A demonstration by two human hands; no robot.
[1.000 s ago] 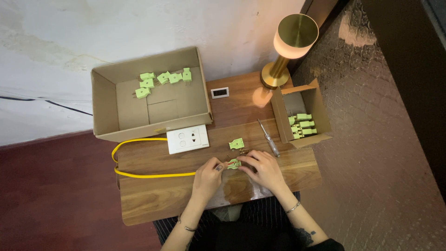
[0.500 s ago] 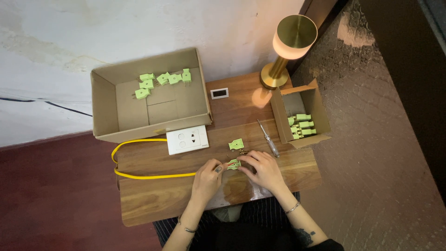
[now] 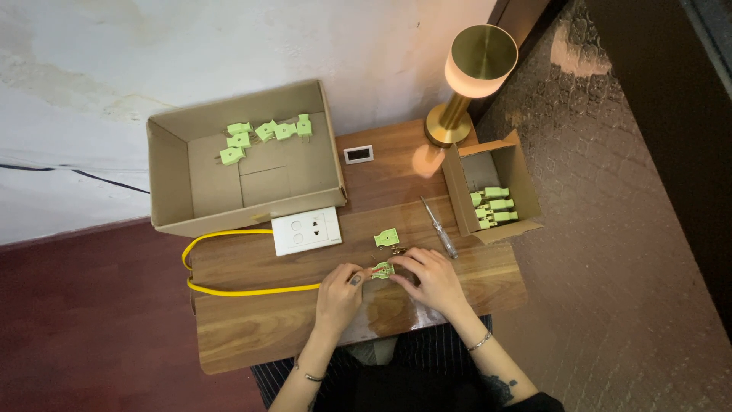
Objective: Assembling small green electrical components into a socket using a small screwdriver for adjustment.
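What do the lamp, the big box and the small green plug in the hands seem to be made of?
Lamp: probably brass-coloured metal, since its base and stem shine; the glowing band looks like frosted glass or plastic.
Big box: plain brown cardboard, matte, with folded flaps and creases.
Plug, held between the left hand and right hand: likely moulded plastic, pale green and smooth.

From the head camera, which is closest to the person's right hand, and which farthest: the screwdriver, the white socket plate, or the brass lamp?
Measured from the right hand:
1. Screwdriver, just above the hand, on its right side.
2. White socket plate, up and to the left, by the big box.
3. Brass lamp, at the table's far edge.
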